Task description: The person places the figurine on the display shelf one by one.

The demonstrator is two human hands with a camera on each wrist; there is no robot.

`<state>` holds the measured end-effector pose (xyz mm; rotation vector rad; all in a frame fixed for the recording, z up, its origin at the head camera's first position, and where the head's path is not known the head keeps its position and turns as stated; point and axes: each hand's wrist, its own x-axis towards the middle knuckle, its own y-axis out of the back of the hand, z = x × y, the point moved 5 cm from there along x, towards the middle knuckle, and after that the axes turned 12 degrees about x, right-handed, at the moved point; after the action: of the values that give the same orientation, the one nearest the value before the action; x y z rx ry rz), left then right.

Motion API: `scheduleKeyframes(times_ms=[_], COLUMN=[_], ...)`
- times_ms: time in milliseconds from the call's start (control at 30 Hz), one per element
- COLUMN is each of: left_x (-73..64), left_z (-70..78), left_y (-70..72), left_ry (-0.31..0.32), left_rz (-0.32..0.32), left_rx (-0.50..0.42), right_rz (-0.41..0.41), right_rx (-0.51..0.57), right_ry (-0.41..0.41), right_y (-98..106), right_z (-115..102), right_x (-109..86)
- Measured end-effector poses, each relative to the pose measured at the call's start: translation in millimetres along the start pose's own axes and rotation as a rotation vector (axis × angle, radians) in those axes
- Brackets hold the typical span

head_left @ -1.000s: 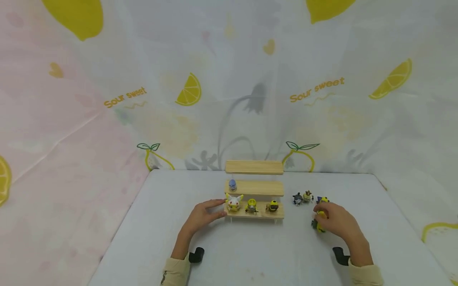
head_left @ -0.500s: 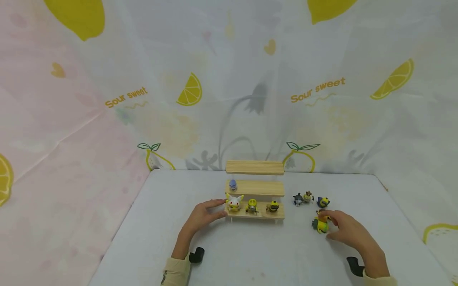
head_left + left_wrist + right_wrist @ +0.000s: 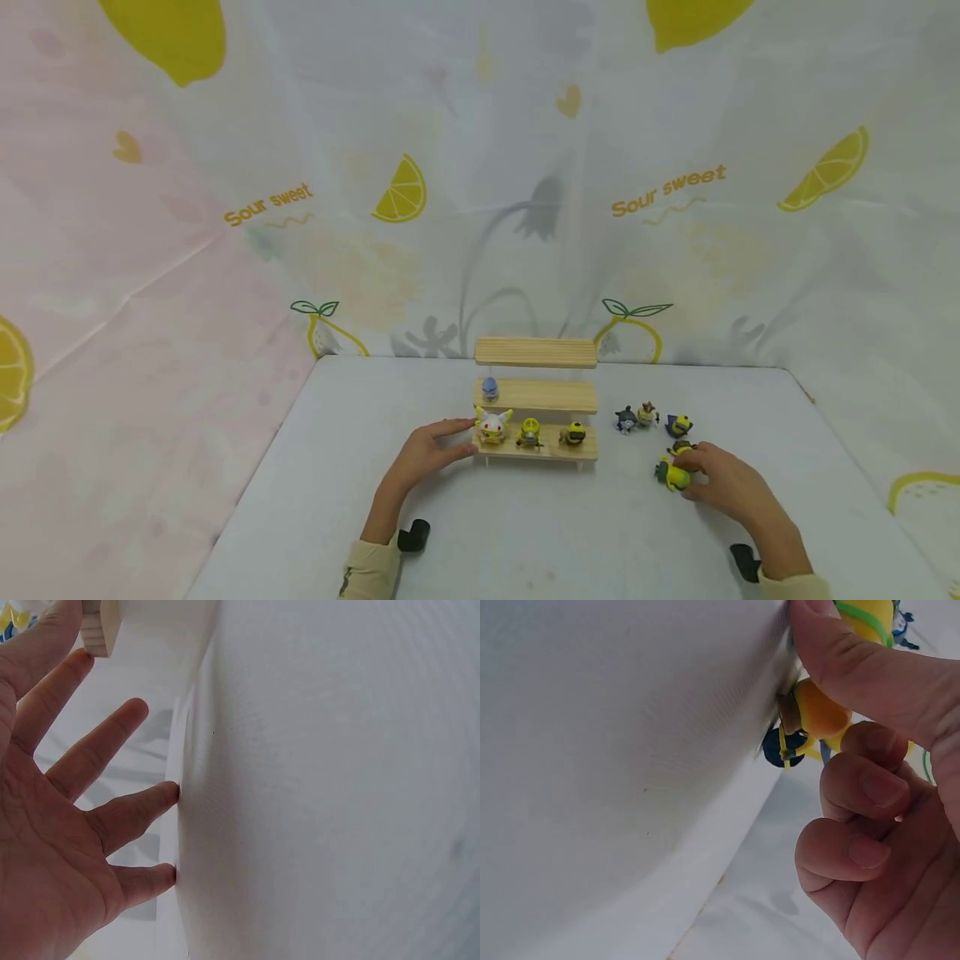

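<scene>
My left hand (image 3: 429, 454) rests with extended fingers at the left end of a small tiered wooden display shelf (image 3: 551, 454). In the left wrist view, one fingertip touches the wood end (image 3: 96, 634) and two others reach the white surface. My right hand (image 3: 723, 482) pinches a yellow-and-green figurine (image 3: 673, 476) between thumb and forefinger, low on the table. The right wrist view shows the thumb against that figurine (image 3: 870, 621) and the other fingers curled. Just behind is a yellow figurine with a brown top (image 3: 681, 448), partly covered by the forefinger.
On the lowest tier stand a white-hooded yellow figurine (image 3: 492, 425) and two yellow ones. A blue figurine (image 3: 490, 388) is on the middle tier. Right of the shelf lie a grey figurine (image 3: 626, 419), a brown-hatted one (image 3: 647, 414) and a blue-and-yellow one (image 3: 679, 426).
My right hand has drawn back to the right and toward me, uncovering the blue-and-yellow figurine, and its thumb and forefinger have come together on the yellow-and-green figurine. My left hand stays put.
</scene>
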<state>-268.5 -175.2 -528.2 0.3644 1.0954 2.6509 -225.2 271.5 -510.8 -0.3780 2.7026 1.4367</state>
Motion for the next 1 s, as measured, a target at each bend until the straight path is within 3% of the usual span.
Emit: scheduleKeyframes(times_ms=[200,533,1000], left_x=[-0.1,0.0,0.0], left_z=[0.7,0.5,-1.0], left_y=[0.3,0.9,-0.5], left_ry=[0.005,0.004,-0.005], left_rz=[0.0,0.004,0.004], left_rx=[-0.001,0.03,0.023], right_rz=[0.014,0.114,0.188], right_rx=[0.014,-0.022,-0.163], right_ry=[-0.011,0.076,0.147], right_y=[-3,-3,-3], right_z=[2,-4,-22], right_x=[-2.2,-10.3,-0.6])
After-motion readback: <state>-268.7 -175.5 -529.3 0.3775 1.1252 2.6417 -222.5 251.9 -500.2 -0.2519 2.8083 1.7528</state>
